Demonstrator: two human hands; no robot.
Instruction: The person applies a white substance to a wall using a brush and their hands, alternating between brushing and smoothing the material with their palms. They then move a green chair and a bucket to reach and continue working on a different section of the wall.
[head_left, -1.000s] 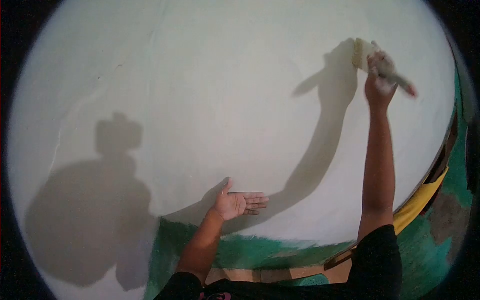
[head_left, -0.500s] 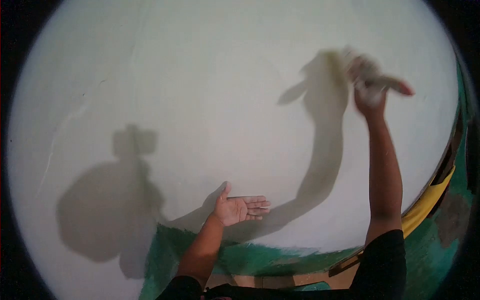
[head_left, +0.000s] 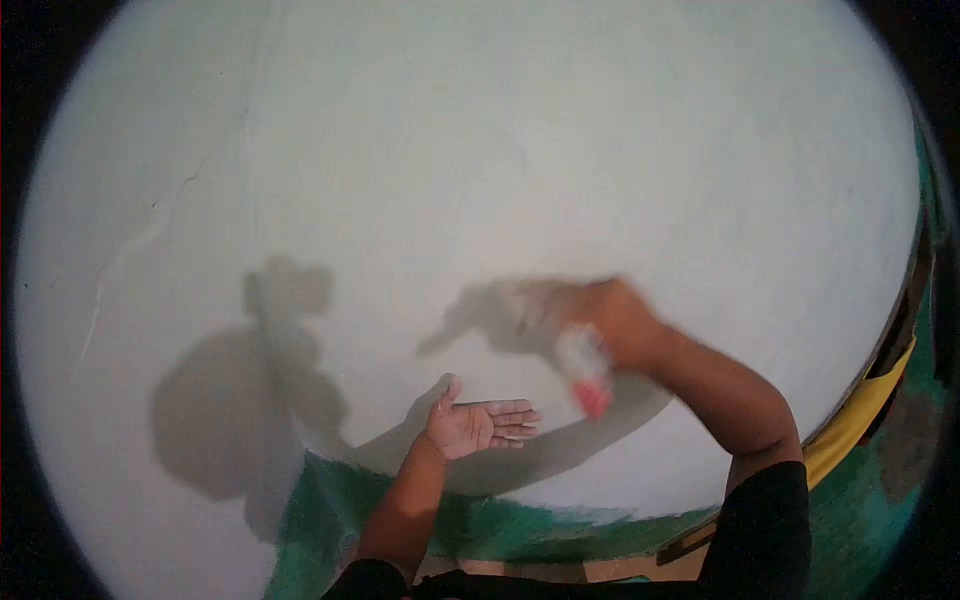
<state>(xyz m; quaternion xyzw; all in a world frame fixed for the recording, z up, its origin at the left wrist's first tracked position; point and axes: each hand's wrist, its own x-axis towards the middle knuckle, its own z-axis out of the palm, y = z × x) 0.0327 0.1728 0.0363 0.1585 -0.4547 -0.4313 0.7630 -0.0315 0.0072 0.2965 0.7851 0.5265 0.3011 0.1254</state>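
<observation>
Blurred by motion, my right hand (head_left: 610, 325) is wrapped round a brush (head_left: 583, 372) with a pale body and a red handle end. The red end points down, and the brush's head lies up and to the left, close to the pale wall (head_left: 420, 170). Lower down, my left hand (head_left: 472, 428) is held palm up, thumb raised and fingers stretched out, with nothing in it. It is in front of the white part of the wall, just above the green-painted area.
Green paint (head_left: 500, 525) covers the wall's lower part. A yellow cloth or strip (head_left: 860, 412) hangs at the right edge near dark wooden pieces. Shadows of my head and arms fall on the wall. Thin cracks (head_left: 98, 300) run at the left.
My right hand has swung down and to the left with the brush, from the upper right to the middle of the wall. The elbow is now bent. My left hand has barely moved.
</observation>
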